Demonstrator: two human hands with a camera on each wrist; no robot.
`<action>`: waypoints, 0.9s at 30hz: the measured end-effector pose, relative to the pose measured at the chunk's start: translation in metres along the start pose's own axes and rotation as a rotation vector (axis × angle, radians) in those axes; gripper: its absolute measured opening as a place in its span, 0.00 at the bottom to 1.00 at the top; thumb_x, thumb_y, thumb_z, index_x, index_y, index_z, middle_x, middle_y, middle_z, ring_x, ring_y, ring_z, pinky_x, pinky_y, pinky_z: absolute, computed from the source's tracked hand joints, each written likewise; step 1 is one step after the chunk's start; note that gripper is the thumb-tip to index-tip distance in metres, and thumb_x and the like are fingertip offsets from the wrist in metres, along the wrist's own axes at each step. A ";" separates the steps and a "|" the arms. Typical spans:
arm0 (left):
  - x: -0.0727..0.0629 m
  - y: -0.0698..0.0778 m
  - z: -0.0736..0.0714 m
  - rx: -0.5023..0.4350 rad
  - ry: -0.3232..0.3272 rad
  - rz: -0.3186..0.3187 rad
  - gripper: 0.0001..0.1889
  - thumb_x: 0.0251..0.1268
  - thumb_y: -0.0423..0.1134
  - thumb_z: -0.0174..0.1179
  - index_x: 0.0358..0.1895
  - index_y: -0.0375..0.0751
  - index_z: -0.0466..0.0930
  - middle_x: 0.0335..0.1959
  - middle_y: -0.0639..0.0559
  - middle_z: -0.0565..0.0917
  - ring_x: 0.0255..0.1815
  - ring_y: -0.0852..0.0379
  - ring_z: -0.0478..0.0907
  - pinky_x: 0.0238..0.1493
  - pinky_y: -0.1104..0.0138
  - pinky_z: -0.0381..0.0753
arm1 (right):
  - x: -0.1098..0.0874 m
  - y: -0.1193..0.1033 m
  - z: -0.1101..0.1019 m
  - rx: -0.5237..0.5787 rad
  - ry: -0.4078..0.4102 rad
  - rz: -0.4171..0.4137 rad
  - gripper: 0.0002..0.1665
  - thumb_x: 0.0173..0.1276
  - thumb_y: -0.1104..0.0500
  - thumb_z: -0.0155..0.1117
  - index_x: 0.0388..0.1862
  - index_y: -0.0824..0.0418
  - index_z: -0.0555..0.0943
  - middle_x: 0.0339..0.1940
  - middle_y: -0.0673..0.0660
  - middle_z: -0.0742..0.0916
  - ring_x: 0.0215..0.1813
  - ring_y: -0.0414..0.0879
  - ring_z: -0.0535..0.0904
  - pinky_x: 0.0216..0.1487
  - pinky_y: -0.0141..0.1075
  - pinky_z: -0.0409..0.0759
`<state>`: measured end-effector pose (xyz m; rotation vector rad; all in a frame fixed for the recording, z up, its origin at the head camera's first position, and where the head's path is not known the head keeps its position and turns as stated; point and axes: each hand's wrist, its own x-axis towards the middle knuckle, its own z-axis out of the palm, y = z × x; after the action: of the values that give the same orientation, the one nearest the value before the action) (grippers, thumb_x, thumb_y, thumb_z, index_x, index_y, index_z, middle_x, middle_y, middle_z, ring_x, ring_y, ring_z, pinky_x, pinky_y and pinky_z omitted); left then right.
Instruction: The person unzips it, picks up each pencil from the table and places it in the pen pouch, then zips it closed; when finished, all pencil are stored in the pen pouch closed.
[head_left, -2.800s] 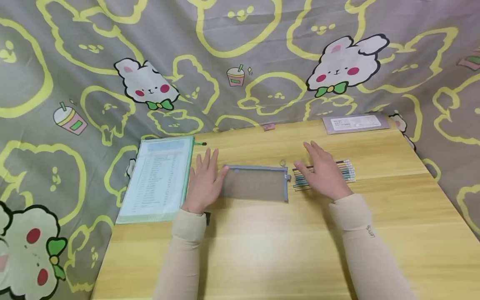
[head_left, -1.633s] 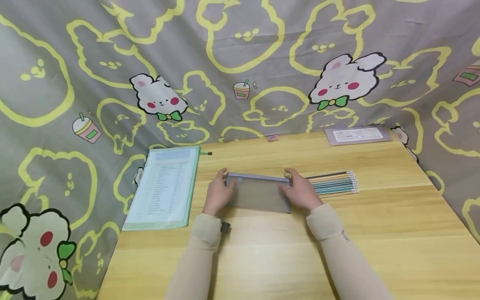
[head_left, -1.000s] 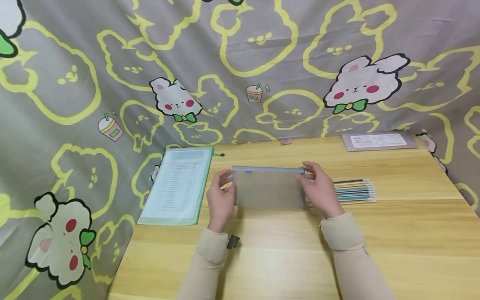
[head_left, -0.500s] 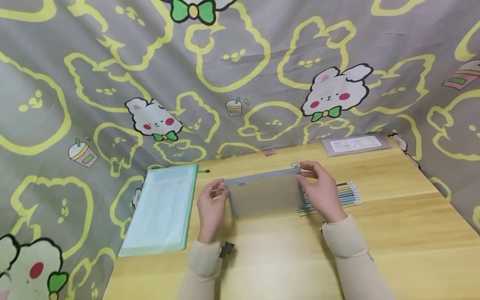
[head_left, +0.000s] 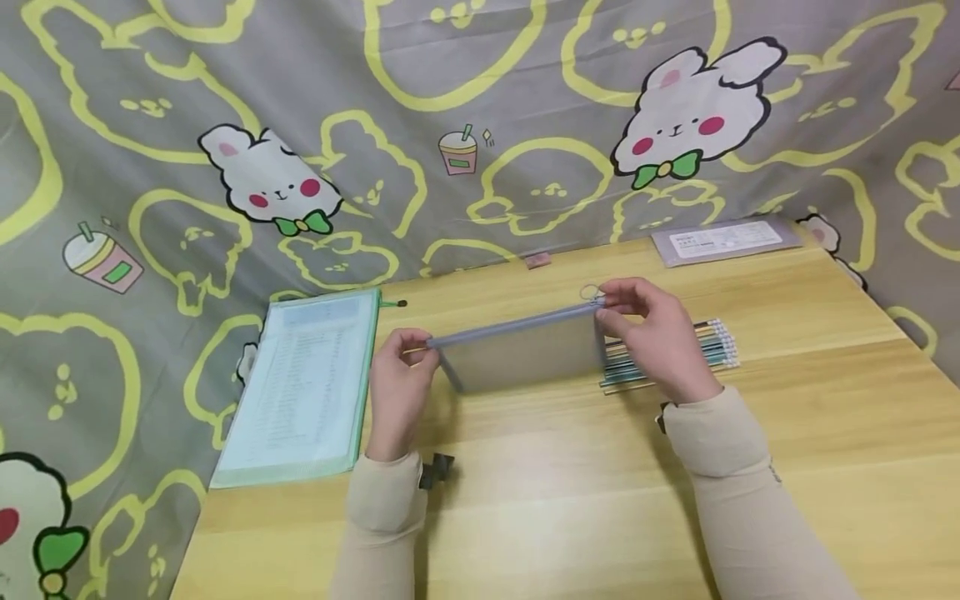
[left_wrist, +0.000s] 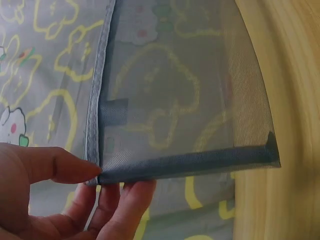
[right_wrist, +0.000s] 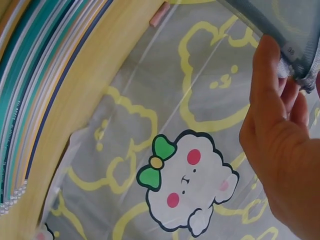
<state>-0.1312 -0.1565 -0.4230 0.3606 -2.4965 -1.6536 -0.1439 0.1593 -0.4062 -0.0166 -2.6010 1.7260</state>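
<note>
A grey mesh zipper pouch (head_left: 525,350) hangs upright between my two hands, its blue-grey zipper edge on top. My left hand (head_left: 400,387) pinches the top left corner between thumb and fingers, as the left wrist view also shows on the mesh pouch (left_wrist: 170,100). At the other end my right hand (head_left: 663,337) pinches the top right corner, by the zipper end and a metal ring (head_left: 590,292). Under and beside the right hand lies a row of several pencils (head_left: 716,346) with white ends, partly hidden by that hand; the right wrist view shows the pencils (right_wrist: 35,85) closer.
On the left of the wooden table (head_left: 525,500) lies a pale green zip document folder (head_left: 300,383) with a printed sheet. A lilac packet (head_left: 723,242) with a white label is at the back right. A small pink eraser-like block (head_left: 537,260) sits near the patterned curtain (head_left: 540,100).
At first both hands were flat, one by the pouch and one over the pencils. They then took the pouch by its ends and raised it upright; its right end is now higher.
</note>
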 end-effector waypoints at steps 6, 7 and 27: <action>0.003 0.005 0.003 0.015 0.005 -0.004 0.13 0.64 0.27 0.60 0.50 0.39 0.81 0.51 0.44 0.84 0.47 0.50 0.82 0.39 0.64 0.80 | 0.002 0.005 -0.005 0.057 -0.069 0.060 0.21 0.80 0.57 0.64 0.66 0.64 0.80 0.59 0.62 0.85 0.55 0.45 0.82 0.51 0.26 0.84; 0.003 0.005 0.003 0.014 0.003 -0.007 0.13 0.64 0.27 0.60 0.51 0.38 0.81 0.51 0.43 0.84 0.46 0.50 0.82 0.39 0.65 0.80 | 0.002 0.005 -0.006 0.062 -0.085 0.070 0.22 0.80 0.56 0.65 0.67 0.65 0.80 0.60 0.62 0.85 0.54 0.44 0.83 0.51 0.27 0.84; 0.007 -0.003 0.003 0.092 -0.027 0.030 0.15 0.70 0.32 0.58 0.57 0.38 0.77 0.58 0.42 0.82 0.60 0.44 0.80 0.55 0.54 0.81 | 0.014 0.027 -0.005 0.039 -0.257 0.081 0.19 0.76 0.59 0.69 0.60 0.65 0.79 0.50 0.58 0.87 0.48 0.44 0.85 0.53 0.37 0.87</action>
<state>-0.1384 -0.1567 -0.4273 0.3106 -2.5905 -1.5462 -0.1580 0.1743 -0.4287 0.1101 -2.7771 1.9237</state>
